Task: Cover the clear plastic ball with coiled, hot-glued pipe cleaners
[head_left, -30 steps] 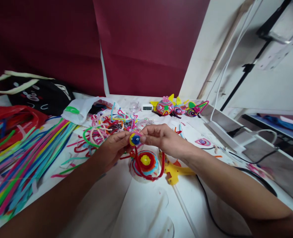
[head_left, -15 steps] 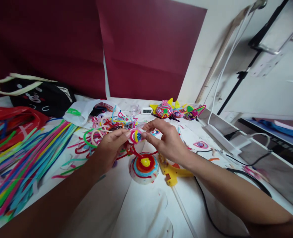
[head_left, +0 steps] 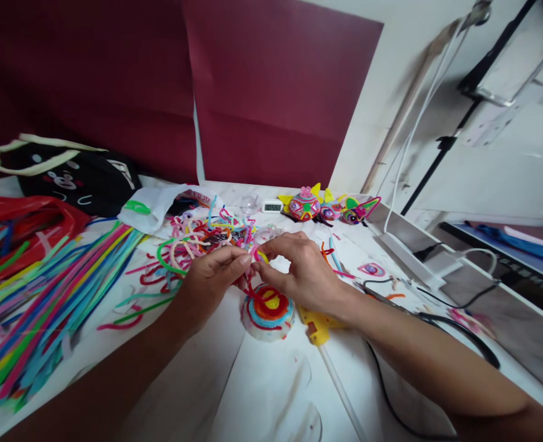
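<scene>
My left hand [head_left: 211, 281] and my right hand [head_left: 299, 270] meet above a white dome [head_left: 267, 313] wrapped in red, blue, orange and yellow pipe cleaner rings. Both hands pinch a small coiled pipe cleaner piece [head_left: 255, 255] of pink and yellow, mostly hidden by my fingertips. A red pipe cleaner tail [head_left: 251, 288] runs from the coil down to the dome. A yellow glue gun [head_left: 319, 324] lies just right of the dome, under my right wrist.
A pile of long coloured pipe cleaners [head_left: 45, 294] covers the left of the white table [head_left: 271, 393]. Bent scraps [head_left: 192, 236] lie behind my hands. Finished decorated pieces [head_left: 329, 207], a small digital clock [head_left: 271, 206], a black bag [head_left: 69, 175] and black cables [head_left: 437, 307] are around.
Both hands have come lower and closer to the dome, and my fingers have closed over the small coil, which showed blue and yellow before.
</scene>
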